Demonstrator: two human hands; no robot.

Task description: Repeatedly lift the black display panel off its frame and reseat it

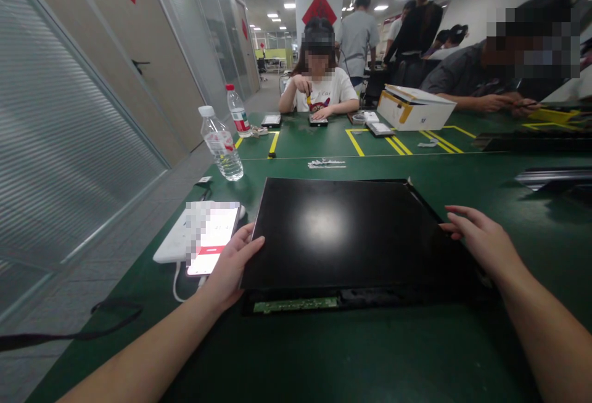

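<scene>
A black LCD screen panel (361,224) lies on the green table in front of me, over a dark frame that shows along its right and near sides. A green circuit board strip (296,305) is exposed along the near edge. My left hand (235,261) holds the panel's left edge, thumb on top and fingers at the side. At the right edge, my right hand (476,233) has its fingers stretched and a little apart, the tips reaching the rim. Whether those tips press on the panel or the frame is hard to make out.
To the left are a lit phone (217,236) on a white device (178,236) with a cable, and a water bottle (221,144). White scraps (326,163) lie beyond the panel. Across the table (287,147), a person works by a white box (414,110). Dark metal strips (555,178) sit right.
</scene>
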